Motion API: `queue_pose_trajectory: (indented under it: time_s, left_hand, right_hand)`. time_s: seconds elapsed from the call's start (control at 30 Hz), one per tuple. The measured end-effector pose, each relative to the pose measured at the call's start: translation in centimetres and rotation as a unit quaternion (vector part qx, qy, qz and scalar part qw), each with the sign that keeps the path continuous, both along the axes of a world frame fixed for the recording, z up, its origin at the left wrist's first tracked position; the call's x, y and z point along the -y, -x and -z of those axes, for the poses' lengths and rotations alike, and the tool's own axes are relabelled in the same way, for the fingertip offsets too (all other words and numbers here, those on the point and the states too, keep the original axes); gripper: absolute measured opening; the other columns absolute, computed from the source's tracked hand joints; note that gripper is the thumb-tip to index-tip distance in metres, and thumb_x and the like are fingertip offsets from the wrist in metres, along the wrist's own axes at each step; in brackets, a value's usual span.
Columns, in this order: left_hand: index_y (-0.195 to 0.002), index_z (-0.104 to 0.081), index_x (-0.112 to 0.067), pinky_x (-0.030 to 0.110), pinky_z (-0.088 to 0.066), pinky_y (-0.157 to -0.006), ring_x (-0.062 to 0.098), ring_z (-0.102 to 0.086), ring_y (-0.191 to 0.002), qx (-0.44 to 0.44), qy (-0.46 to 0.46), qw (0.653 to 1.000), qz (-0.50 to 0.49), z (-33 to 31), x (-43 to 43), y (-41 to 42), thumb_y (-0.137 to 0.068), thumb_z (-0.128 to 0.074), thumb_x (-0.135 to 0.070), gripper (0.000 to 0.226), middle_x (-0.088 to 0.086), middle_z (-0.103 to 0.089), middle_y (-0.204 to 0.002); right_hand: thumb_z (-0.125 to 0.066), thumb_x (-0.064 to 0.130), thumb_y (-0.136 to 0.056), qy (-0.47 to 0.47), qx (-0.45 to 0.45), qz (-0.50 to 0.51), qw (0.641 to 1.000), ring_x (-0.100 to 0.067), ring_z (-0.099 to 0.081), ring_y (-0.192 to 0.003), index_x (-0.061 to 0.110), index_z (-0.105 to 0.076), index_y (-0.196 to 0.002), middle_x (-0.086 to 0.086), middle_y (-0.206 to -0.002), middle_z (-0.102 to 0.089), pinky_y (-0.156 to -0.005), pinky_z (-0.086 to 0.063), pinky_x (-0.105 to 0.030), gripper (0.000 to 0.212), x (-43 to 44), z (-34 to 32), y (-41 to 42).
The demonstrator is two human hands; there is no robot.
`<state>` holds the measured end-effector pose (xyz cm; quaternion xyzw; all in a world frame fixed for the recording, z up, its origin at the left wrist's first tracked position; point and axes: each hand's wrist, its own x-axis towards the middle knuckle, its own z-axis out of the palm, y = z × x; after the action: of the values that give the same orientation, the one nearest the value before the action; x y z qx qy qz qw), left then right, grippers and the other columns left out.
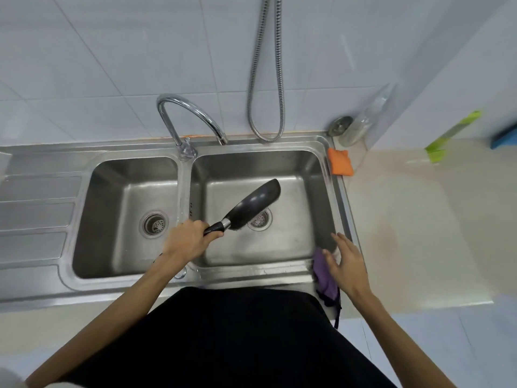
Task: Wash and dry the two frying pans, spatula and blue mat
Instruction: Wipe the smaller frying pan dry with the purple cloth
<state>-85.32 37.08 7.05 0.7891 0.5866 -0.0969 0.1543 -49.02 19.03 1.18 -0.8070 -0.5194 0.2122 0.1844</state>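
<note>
I see one frying pan, dark all over, with a black handle joined to the bowl by a short metal collar. It is tipped steeply onto its edge, so I view it almost side-on. It hangs over the right basin of the sink, above the drain, handle pointing down and left. My left hand grips that handle. At the far right edge of the worktop lies a blue thing, cut off; I cannot tell whether it is the mat.
</note>
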Motion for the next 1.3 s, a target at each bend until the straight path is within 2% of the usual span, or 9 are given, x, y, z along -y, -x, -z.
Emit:
queue_pose_trajectory:
  time_s: [0.13,0.2,0.37,0.53,0.7,0.87,1.03,1.2,1.3]
  left_hand:
    - [-0.080,-0.066,-0.021,0.026,-0.037,-0.046,0.014,-0.056,-0.053,0.037,-0.002,0.999,-0.013,-0.6,3.2,-0.1,-0.085,-0.046,-0.075,0.058,-0.006,-0.058,-0.059]
    - [-0.078,-0.063,-0.022,0.027,-0.036,-0.046,0.013,-0.056,-0.053,0.053,0.008,0.998,-0.027,-0.7,4.8,-0.2,-0.087,-0.048,-0.073,0.054,-0.005,-0.059,-0.061]
    - [-0.077,-0.063,-0.020,0.029,-0.043,-0.050,0.017,-0.059,-0.057,0.077,0.020,0.996,-0.037,-0.6,7.5,-0.3,-0.087,-0.051,-0.070,0.053,-0.003,-0.063,-0.064]
    - [-0.072,-0.057,-0.024,0.030,-0.045,-0.051,0.017,-0.058,-0.055,0.079,0.009,0.996,-0.035,-1.0,8.6,-0.6,-0.088,-0.052,-0.070,0.049,-0.003,-0.058,-0.060]
    - [-0.075,-0.060,-0.022,0.036,-0.055,-0.056,0.017,-0.060,-0.054,0.104,0.014,0.992,-0.063,-0.9,9.4,-0.4,-0.084,-0.047,-0.074,0.055,-0.003,-0.060,-0.060]
    - [-0.077,-0.059,-0.020,0.033,-0.051,-0.053,0.017,-0.059,-0.055,0.107,0.018,0.991,-0.079,-1.4,10.0,-0.5,-0.086,-0.042,-0.073,0.056,-0.002,-0.059,-0.062]
    - [-0.074,-0.056,-0.020,0.030,-0.042,-0.052,0.017,-0.056,-0.054,0.121,0.031,0.988,-0.095,-1.6,10.8,-1.1,-0.091,-0.045,-0.069,0.053,-0.004,-0.056,-0.060]
    - [-0.074,-0.057,-0.017,0.028,-0.041,-0.048,0.015,-0.056,-0.054,0.122,0.033,0.988,-0.084,-2.1,11.2,-2.0,-0.093,-0.047,-0.065,0.052,-0.002,-0.058,-0.062]
    - [-0.075,-0.057,-0.017,0.029,-0.040,-0.049,0.016,-0.057,-0.055,0.138,0.034,0.987,-0.075,-2.2,11.3,-2.7,-0.091,-0.045,-0.067,0.053,-0.004,-0.056,-0.060]
  right_hand:
    - [-0.063,0.028,-0.098,0.007,0.012,0.056,0.998,-0.033,-0.063,-0.113,0.006,-0.065,-0.129,-0.015,-0.127,-0.067,-0.096,-0.051,-0.040,0.038,3.9,-0.6,1.7]
    - [-0.064,0.029,-0.098,0.030,-0.037,0.127,0.991,-0.032,-0.066,-0.104,0.004,-0.065,-0.128,-0.017,-0.121,-0.068,-0.088,-0.051,-0.036,0.039,4.6,-1.1,2.4]
    - [-0.057,0.041,-0.101,0.074,-0.164,0.233,0.956,-0.034,-0.066,-0.109,-0.002,-0.060,-0.131,-0.016,-0.118,-0.071,-0.097,-0.053,-0.043,0.053,4.3,-1.1,3.0]
    - [-0.062,0.048,-0.096,0.106,-0.182,0.277,0.937,-0.034,-0.066,-0.083,0.002,-0.067,-0.082,-0.009,-0.076,-0.065,-0.063,-0.044,-0.031,0.048,2.2,-0.9,2.9]
    - [-0.069,0.028,-0.095,0.071,-0.156,0.230,0.958,-0.029,-0.063,-0.093,0.003,-0.061,-0.113,-0.011,-0.103,-0.067,-0.080,-0.051,-0.036,0.032,1.8,-1.3,4.1]
    - [-0.056,0.016,-0.103,0.036,-0.149,0.175,0.973,-0.029,-0.061,-0.087,0.011,-0.045,-0.104,-0.008,-0.097,-0.059,-0.071,-0.044,-0.032,0.012,2.3,-2.5,5.0]
    - [-0.069,0.013,-0.096,-0.031,-0.129,0.172,0.976,-0.024,-0.066,-0.081,0.013,-0.054,-0.099,-0.007,-0.091,-0.069,-0.063,-0.041,-0.012,0.015,2.4,-4.6,4.6]
    - [-0.079,0.024,-0.089,-0.035,-0.174,0.238,0.955,-0.025,-0.066,-0.097,0.007,-0.064,-0.125,-0.006,-0.100,-0.071,-0.085,-0.051,-0.032,0.043,1.2,-8.1,3.4]
    - [-0.075,0.027,-0.091,-0.053,-0.226,0.239,0.943,-0.030,-0.066,-0.098,0.010,-0.070,-0.111,-0.002,-0.092,-0.067,-0.078,-0.053,-0.035,0.026,-0.4,-9.6,2.7]
